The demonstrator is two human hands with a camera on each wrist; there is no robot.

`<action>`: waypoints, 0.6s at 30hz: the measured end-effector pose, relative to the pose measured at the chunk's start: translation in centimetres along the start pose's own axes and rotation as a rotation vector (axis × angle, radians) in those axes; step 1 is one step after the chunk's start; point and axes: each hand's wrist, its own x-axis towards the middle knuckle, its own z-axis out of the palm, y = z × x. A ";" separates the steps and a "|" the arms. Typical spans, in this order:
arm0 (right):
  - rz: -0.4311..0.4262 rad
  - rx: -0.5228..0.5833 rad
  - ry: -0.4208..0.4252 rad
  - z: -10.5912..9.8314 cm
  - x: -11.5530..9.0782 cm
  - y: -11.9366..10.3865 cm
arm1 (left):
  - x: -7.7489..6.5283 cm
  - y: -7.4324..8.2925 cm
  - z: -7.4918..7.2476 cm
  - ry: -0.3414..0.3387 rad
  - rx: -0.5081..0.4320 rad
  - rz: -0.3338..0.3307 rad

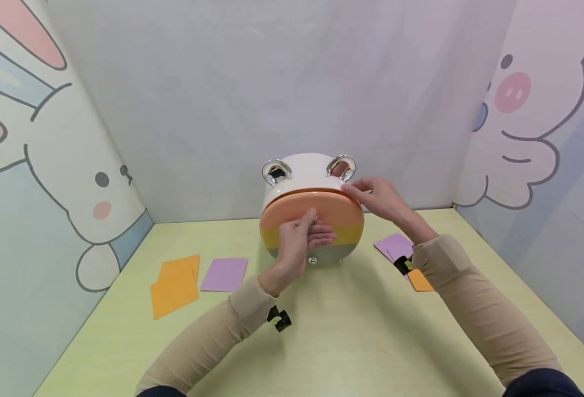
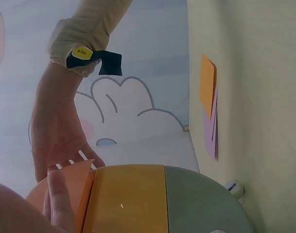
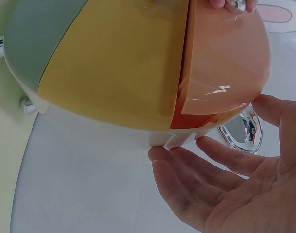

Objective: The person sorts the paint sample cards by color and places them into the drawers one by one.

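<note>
Softly, my left grip (image 1: 297, 240) pinches the little silver knob (image 3: 238, 6) of the orange drawer (image 1: 339, 207), with fingertips close on both sides. That drawer sits a bit out, so a dark gap shows above the yellow drawer (image 3: 114, 68). My right grip (image 1: 378, 198) is spread wide and holds nothing; its fingers rest by the side of the white box (image 1: 309, 164), just under one shiny ear (image 1: 341, 167). I think it is there so the box won't slide or tip. The box stands on the surface (image 1: 331, 342), near the back wall (image 1: 212, 121), with its drawers facing me. My left grip hides some of the orange front. Two orange cards (image 1: 175, 295) and a purple card (image 1: 224, 274) lie to the left. More purple cards (image 1: 393, 242) and an orange card (image 1: 421, 281) lie to the right, partly behind my right sleeve (image 1: 475, 292).
</note>
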 end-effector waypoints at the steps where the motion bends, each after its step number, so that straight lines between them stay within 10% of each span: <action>1: -0.002 0.001 0.002 0.0 0.0 0.0 | 0.2 0.0 -0.1 -0.001 -0.005 0.001; 18: -0.016 -0.005 0.011 0.1 0.1 0.1 | 1.7 -0.1 -0.9 -0.025 0.044 -0.034</action>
